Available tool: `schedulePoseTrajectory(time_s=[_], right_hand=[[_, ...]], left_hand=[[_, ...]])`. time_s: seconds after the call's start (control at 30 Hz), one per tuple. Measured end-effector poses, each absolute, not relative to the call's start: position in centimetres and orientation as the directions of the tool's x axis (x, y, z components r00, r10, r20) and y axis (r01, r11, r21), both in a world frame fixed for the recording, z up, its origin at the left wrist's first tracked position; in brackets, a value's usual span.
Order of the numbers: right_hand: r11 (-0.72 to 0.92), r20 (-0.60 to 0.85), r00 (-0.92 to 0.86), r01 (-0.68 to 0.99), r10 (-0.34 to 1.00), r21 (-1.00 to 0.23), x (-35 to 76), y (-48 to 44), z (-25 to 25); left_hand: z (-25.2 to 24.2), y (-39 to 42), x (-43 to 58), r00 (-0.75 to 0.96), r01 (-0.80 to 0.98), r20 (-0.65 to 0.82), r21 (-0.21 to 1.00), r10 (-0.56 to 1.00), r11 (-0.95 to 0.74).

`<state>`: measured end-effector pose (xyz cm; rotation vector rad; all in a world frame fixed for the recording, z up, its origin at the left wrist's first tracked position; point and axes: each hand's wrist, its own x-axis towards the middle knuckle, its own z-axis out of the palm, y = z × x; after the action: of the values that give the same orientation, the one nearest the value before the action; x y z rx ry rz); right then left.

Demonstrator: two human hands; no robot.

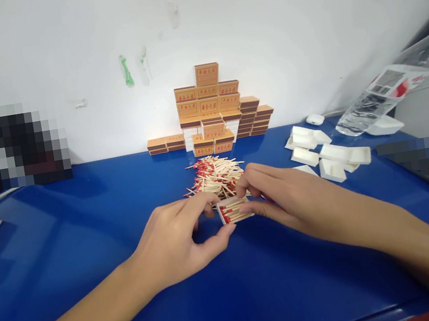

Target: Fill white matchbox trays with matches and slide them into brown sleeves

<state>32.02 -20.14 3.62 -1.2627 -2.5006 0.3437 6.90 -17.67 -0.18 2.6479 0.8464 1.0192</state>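
A small white matchbox tray (220,215) holds a layer of red-tipped matches (230,211), their heads toward the left. My left hand (179,234) grips the tray's left end, thumb on the near side and fingers on the far side. Over the right end, my right hand (280,193) has its thumb and fingers closed on matches in the tray; the fingertips partly hide them. Just behind the tray lies a loose heap of matches (216,173), some partly covered by my right fingers.
Orange matchboxes (209,106) are stacked against the white wall, with a short row (166,144) to their left. Several empty white trays (305,156) lie at right. Beyond them a plastic bottle (385,84) leans near a white earphone case (315,119). The table (206,313) is blue.
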Motion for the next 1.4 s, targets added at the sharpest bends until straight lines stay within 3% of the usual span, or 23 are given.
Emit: schedulePoseTrajectory(time_s=[0.13,0.27,1.13,1.4], right_hand=[[0.539,0.197,-0.502,0.793,0.842,-0.284,33.0,-19.9,3.9],[0.508,0.138,-0.491,0.800,0.860,-0.319,33.3,-19.7,4.2],[0.644,0.312,-0.564,0.671,0.765,-0.367,32.3,-19.8,4.1],[0.649,0.260,-0.594,0.686,0.761,-0.329,32.2,-19.6,3.7]], left_hand=[[-0.1,-17.7,6.9,0.539,0.479,0.597,0.362,0.593,-0.800],[-0.2,-17.7,6.9,0.517,0.496,0.605,0.365,0.606,-0.788],[-0.2,-17.7,6.7,0.614,0.461,0.564,0.312,0.552,-0.831],[-0.1,-17.6,6.7,0.671,0.429,0.530,0.292,0.518,-0.855]])
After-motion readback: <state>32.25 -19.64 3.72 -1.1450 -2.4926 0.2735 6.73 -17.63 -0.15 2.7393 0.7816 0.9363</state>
